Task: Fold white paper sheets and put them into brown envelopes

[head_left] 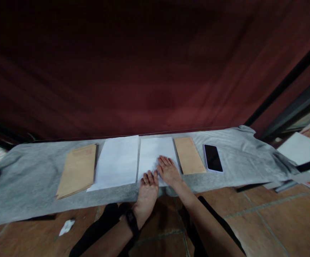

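A white sheet of paper lies before me on the grey cloth. My right hand rests flat on its near right part, fingers stretched out and pointing away to the left. Beside it, my left hand lies over the sheet's near edge, palm down, with its fingers slightly bent on the paper. Left of this sheet is a stack of white paper. A single brown envelope sits just to the right of the sheet.
A pile of brown envelopes is on the left of the cloth-covered bench. To the right lies a phone with a dark screen. A dark red curtain hangs behind. A crumpled white scrap is on the tiled floor.
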Available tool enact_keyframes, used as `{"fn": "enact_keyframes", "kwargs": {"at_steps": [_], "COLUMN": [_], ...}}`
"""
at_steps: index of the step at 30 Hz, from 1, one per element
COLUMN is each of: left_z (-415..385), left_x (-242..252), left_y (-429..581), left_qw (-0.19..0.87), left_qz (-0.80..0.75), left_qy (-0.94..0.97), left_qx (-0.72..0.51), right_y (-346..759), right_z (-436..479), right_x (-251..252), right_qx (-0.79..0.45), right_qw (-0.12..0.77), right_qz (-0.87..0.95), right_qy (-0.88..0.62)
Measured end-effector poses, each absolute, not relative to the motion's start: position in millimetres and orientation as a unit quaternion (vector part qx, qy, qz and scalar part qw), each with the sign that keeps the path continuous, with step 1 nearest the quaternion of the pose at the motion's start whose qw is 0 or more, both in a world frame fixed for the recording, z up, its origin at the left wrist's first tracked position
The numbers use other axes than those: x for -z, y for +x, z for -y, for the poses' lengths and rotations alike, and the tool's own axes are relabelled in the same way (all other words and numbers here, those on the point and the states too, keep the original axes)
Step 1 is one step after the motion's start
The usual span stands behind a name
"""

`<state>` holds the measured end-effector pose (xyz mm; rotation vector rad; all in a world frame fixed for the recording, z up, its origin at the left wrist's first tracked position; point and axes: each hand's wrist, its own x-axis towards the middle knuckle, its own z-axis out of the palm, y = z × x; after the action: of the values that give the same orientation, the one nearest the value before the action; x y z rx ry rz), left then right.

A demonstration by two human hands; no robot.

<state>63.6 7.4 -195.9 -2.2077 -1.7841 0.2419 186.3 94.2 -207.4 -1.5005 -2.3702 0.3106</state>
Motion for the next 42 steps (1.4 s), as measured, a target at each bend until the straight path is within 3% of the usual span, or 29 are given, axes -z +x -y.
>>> {"fn": "enact_keyframes", "kwargs": {"at_steps": [10,19,29,42], "left_z": [-3,1,-110,-206], "left_x": [198,170,198,210], "left_y": [71,54,51,41], "left_qw": [0.132,-0.001,-0.010,0.005], "left_qz": [0.637,0.613,0.594,0.712], "left_qy": [-0.756,-0.790,-0.803,-0.697], "left_qx": [-0.071,0.005,0.043,0.085], "right_y": [191,188,182,176], "right_z": [-90,-83,-81,-82], "right_x": [216,220,218,219], "right_qx": [-0.079,-0.067,-0.078,-0.049], "right_qw": [0.152,0.135,0.128,0.177], "right_qz": [0.838,0.817,0.809,0.779], "right_qy": [-0.517,-0.557,-0.568,-0.600]}}
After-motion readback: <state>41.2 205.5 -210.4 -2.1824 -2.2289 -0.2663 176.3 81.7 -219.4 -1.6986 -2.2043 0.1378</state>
